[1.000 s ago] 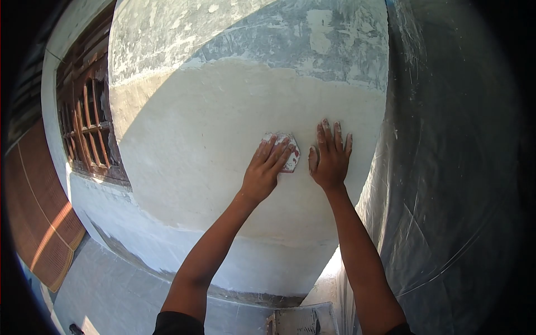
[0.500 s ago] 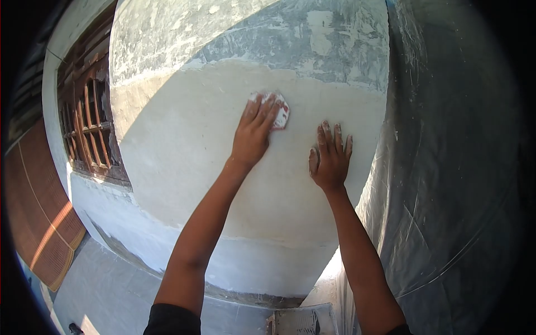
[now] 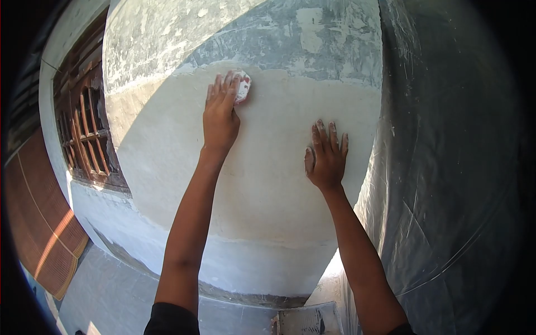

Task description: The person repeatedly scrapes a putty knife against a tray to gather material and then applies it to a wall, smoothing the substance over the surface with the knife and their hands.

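Two hands are seen against one plastered wall [image 3: 262,184]: one left hand [image 3: 220,114] and one right hand [image 3: 325,159]. One sanding pad [image 3: 243,86] is counted, pressed under the fingers of the left hand. One wooden window grille [image 3: 84,131] is seen at the left, and one plastic sheet [image 3: 441,167] is hung at the right. One woven mat [image 3: 39,223] is seen at the lower left.

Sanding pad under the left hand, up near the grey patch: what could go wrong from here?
The sanding pad sits only under the fingertips of the left hand, so it could slip out. It is at the edge of the white putty; strokes may scuff into the rough grey plaster. The right hand presses flat on the putty and may leave marks.
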`<state>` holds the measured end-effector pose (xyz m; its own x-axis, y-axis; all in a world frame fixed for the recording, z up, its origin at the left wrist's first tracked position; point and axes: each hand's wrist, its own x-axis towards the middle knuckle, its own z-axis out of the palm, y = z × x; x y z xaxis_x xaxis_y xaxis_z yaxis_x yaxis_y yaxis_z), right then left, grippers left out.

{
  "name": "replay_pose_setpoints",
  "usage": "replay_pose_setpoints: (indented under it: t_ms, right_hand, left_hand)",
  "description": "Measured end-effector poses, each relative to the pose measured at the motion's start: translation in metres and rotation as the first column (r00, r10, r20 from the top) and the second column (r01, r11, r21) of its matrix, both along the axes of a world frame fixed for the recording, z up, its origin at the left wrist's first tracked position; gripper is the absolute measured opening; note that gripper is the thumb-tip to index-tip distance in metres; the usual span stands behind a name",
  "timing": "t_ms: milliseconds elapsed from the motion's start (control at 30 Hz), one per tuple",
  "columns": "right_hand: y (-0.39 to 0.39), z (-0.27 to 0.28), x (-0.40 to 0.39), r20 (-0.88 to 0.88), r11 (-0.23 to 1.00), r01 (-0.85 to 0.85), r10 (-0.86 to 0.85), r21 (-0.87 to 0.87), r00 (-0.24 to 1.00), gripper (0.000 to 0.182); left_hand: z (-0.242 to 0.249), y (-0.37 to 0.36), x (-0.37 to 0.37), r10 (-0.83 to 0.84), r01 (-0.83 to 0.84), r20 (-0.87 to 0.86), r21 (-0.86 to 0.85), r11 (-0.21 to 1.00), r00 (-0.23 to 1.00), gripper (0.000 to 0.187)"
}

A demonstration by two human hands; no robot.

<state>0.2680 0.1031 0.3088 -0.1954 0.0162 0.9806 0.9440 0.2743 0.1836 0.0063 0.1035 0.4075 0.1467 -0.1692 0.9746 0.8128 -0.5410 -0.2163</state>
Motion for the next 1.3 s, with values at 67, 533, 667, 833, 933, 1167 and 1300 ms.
replay_pose_setpoints:
  t_ms: [67, 533, 667, 833, 933, 1167, 1300]
  right_hand:
    - [0.001, 0.001, 0.000, 0.002, 1.000, -0.002, 0.002, 0.005, 1.000, 0.051]
    - [0.002, -0.002, 0.001, 0.013, 1.000, -0.014, 0.014, -0.001, 1.000, 0.053]
    - [0.001, -0.001, 0.001, -0.002, 1.000, -0.001, 0.001, 0.003, 1.000, 0.050]
    - [0.002, -0.001, 0.001, -0.007, 1.000, 0.005, -0.005, 0.007, 1.000, 0.050]
    - [0.002, -0.003, 0.000, -0.007, 1.000, -0.006, 0.006, 0.006, 1.000, 0.051]
    - [0.002, -0.002, 0.000, -0.006, 1.000, -0.008, 0.008, 0.002, 1.000, 0.050]
    - [0.003, -0.003, 0.001, -0.001, 1.000, -0.011, 0.011, 0.017, 1.000, 0.050]
  left_hand:
    - [-0.022, 0.009, 0.013, 0.012, -0.015, -0.032, -0.068, 0.998, 0.999, 0.076]
    - [-0.007, -0.029, 0.024, -0.010, 0.011, -0.023, 0.081, 0.997, 1.000, 0.074]
    - [0.011, 0.001, 0.028, 0.095, -0.095, -0.011, -0.005, 0.995, 0.995, 0.071]
    - [-0.084, 0.000, 0.063, 0.001, -0.025, -0.171, -0.134, 0.991, 0.985, 0.067]
    - [-0.144, -0.025, 0.071, -0.148, 0.078, -0.247, -0.271, 0.959, 0.958, 0.068]
    - [-0.060, -0.038, 0.036, -0.103, 0.091, -0.127, -0.094, 0.991, 0.987, 0.077]
    - [0.002, -0.015, 0.028, 0.013, -0.012, -0.020, 0.040, 0.999, 1.000, 0.074]
